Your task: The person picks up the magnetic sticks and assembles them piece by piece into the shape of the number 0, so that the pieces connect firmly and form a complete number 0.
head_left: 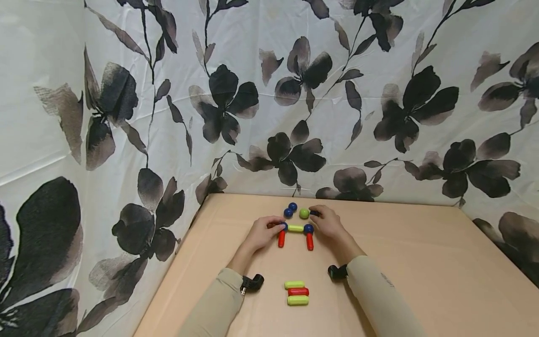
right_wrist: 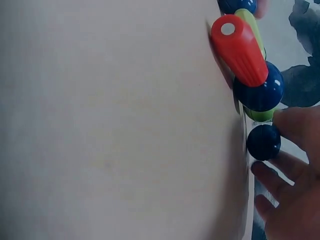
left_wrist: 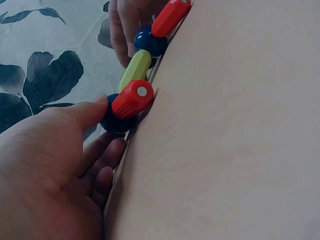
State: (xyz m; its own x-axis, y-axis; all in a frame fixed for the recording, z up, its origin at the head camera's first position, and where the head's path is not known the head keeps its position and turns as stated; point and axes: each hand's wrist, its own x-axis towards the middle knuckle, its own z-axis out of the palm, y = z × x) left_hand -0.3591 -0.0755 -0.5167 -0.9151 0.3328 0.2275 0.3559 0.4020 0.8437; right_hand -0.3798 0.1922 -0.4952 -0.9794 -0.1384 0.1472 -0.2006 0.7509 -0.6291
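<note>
My left hand (head_left: pixel 263 231) pinches a blue ball (left_wrist: pixel 118 117) between thumb and fingers. That ball joins a yellow-green rod (head_left: pixel 296 228) and a red rod (head_left: pixel 281 239). At the yellow-green rod's right end sits another blue ball (head_left: pixel 309 228), with a second red rod (head_left: pixel 309 242) attached. Just behind and right of it, my right hand (head_left: pixel 329 222) pinches a dark blue piece (right_wrist: pixel 263 142). Whether that piece is a ball or a short rod I cannot tell. A green ball (head_left: pixel 304 213) lies right beside it.
Two blue balls (head_left: pixel 290 210) lie together behind the joined pieces. Nearer the front edge of the tan table (head_left: pixel 396 262) are two yellow-green rods (head_left: pixel 297 301) with a red rod (head_left: pixel 298 291) between them. A flower-printed cloth (head_left: pixel 236 154) hangs behind the table.
</note>
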